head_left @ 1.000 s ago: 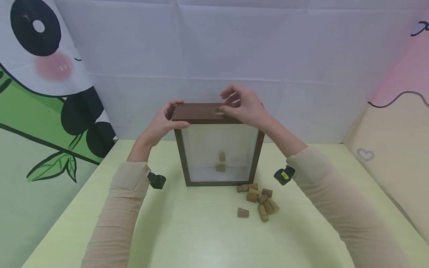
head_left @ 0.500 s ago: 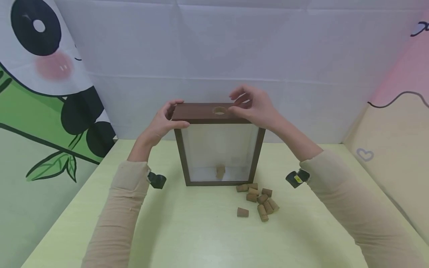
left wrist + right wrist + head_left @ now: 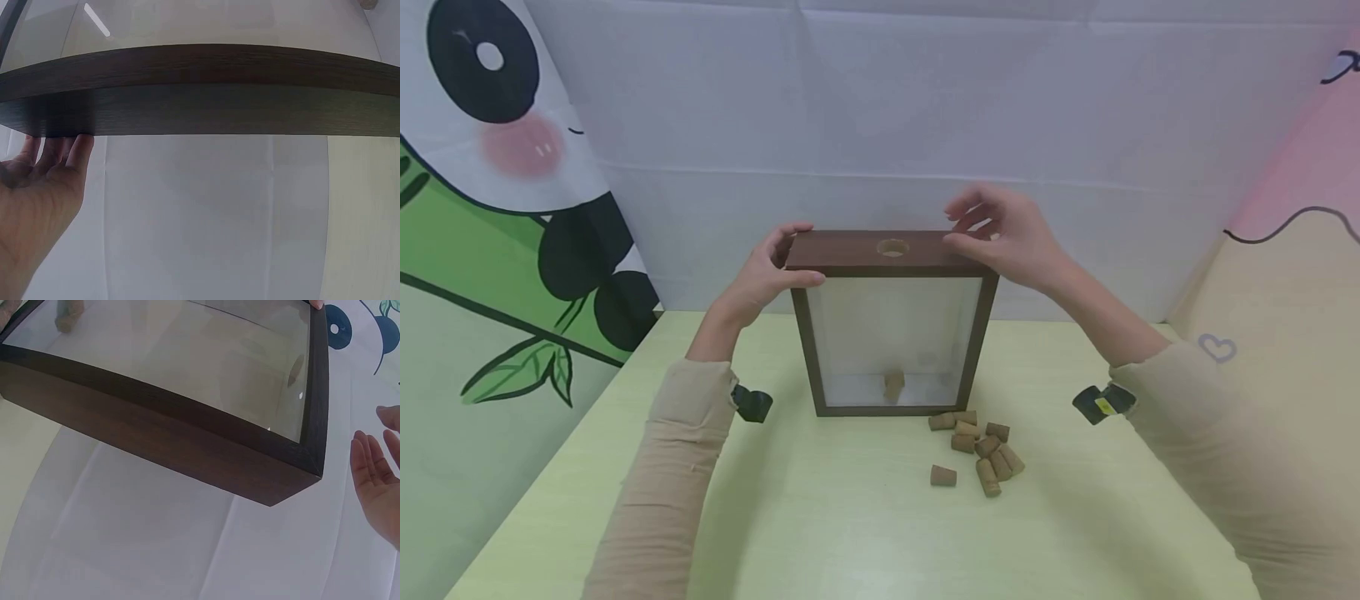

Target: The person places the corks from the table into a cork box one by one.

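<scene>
While my left hand (image 3: 760,271) grips the top left corner of the upright wooden frame box (image 3: 891,325) in the head view, thumb in front and fingers curled behind, my right hand (image 3: 1003,233) hovers at the top right corner, fingers loose and holding nothing. To do this well, I judge I should keep the box steady and upright so the round hole (image 3: 892,247) in its top stays level. Behind the glass one cork (image 3: 893,385) rests on the box floor; a loose pile of corks (image 3: 981,450) lies on the table (image 3: 850,517) just in front. From the left wrist, my left hand's fingers (image 3: 59,150) press the dark frame edge (image 3: 200,94). From the right wrist, my right hand (image 3: 378,475) is spread open beside the frame corner (image 3: 300,469), apart from it.
</scene>
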